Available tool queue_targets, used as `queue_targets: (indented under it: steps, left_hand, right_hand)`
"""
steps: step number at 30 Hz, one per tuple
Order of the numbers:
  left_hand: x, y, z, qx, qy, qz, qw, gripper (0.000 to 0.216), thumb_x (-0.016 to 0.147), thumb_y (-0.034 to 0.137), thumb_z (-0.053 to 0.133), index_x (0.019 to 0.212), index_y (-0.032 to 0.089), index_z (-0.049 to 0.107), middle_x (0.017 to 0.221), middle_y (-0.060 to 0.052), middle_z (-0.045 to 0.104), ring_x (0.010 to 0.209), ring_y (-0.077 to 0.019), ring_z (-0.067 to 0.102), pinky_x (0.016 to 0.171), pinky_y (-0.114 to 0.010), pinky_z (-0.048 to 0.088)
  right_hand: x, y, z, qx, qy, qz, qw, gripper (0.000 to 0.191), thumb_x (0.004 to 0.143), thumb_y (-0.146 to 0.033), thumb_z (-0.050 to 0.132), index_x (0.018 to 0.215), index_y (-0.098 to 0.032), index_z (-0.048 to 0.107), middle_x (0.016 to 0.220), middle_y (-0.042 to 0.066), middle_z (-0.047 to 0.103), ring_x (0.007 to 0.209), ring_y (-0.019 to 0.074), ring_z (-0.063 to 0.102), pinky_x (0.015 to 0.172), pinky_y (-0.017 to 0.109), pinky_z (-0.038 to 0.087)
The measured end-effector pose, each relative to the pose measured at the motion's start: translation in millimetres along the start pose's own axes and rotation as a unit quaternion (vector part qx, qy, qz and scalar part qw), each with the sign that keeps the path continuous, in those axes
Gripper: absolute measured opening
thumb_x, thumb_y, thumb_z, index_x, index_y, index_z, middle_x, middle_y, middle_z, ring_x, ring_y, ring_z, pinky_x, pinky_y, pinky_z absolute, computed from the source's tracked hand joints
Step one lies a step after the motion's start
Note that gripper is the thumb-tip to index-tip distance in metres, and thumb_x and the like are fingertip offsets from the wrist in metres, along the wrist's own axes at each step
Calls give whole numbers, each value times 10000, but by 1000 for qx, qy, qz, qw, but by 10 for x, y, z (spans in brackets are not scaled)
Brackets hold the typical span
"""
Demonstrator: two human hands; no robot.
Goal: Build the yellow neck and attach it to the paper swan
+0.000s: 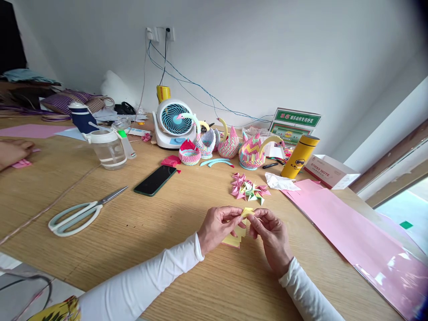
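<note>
A small piece of yellow paper (pixel 247 211) is pinched at its two sides between my left hand (pixel 220 226) and my right hand (pixel 271 235). The fingers of both hands are closed on it, and they cover part of the piece. Under my hands, yellow paper slips (pixel 231 241) lie on the wooden table (pixel 180 272), partly hidden by my fingers. Just beyond my hands is a loose pile of folded paper pieces (pixel 249 189) in pink, green, white and yellow.
Paper swans (pixel 229 143) stand in a row at the back beside a white fan (pixel 175 122). Scissors (pixel 87 216), a phone (pixel 155 180) and a clear jug (pixel 109 151) lie or stand to the left. Right are a yellow bottle (pixel 300 157) and pink sheets (pixel 354 236). Another person's hand (pixel 15 152) rests far left.
</note>
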State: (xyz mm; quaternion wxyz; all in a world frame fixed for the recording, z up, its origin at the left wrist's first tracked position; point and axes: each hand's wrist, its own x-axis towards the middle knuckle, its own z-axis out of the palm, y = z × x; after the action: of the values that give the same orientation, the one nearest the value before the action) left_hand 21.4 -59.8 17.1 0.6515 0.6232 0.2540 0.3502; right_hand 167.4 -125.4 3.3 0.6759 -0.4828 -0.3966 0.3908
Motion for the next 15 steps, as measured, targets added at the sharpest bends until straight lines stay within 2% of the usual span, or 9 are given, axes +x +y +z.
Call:
queue_targets:
  steps: [15]
  left_hand:
    - [-6, -52, -12, 67, -67, 26, 995, 333, 869, 382, 584, 1031, 115, 699, 928, -101, 703, 834, -186, 684, 532, -174, 538]
  right_hand:
    - [13, 12, 13, -16, 21, 4, 1000, 287, 662, -403, 852, 739, -179, 690, 560, -20, 577, 430, 74, 418, 401, 210, 318]
